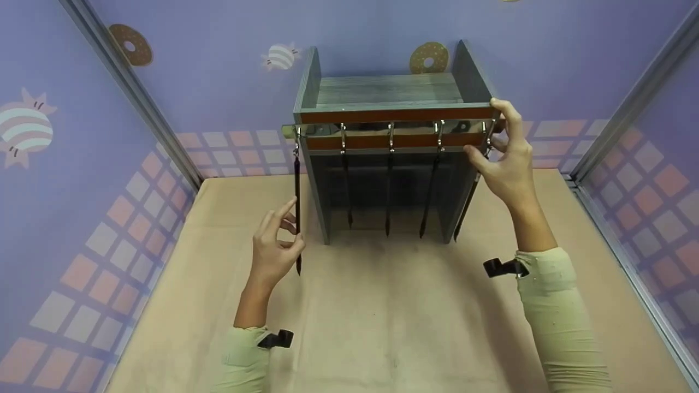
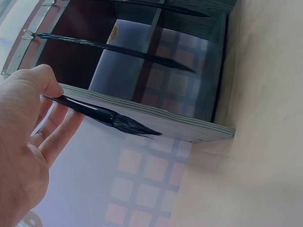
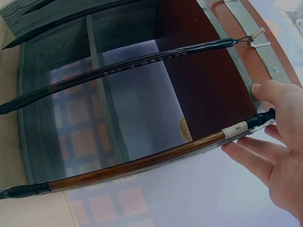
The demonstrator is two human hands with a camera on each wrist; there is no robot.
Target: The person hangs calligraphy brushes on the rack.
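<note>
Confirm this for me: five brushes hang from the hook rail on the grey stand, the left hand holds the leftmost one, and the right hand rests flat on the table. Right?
Not quite. The right hand is not on the table; it is up at the right end of the rail, at the rightmost brush, as the head view shows. The rest holds: five brushes hang on the stand, and the left hand holds the leftmost brush.
</note>
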